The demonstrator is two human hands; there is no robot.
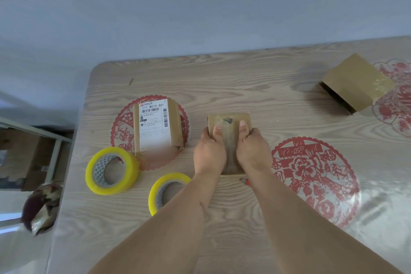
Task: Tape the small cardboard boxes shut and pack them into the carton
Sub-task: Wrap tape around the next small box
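A small brown cardboard box [229, 119] stands on the wooden table [222, 82] at the centre, with clear tape along its top. My left hand [209, 151] grips its left side and my right hand [252, 149] grips its right side, both thumbs pressing on the taped top. A second small box [156, 125] with a white shipping label lies to the left. A third box [353, 83] lies on its side at the far right, one end open. Two yellow tape rolls [111, 170] [165, 191] lie at the front left.
A small red-handled tool [244, 181] peeks out under my right wrist. Red paper-cut decorations [311, 176] lie under the table's clear cover. Left of the table, on the floor, stand a cardboard carton [31, 158] and a crumpled dark bag [41, 207].
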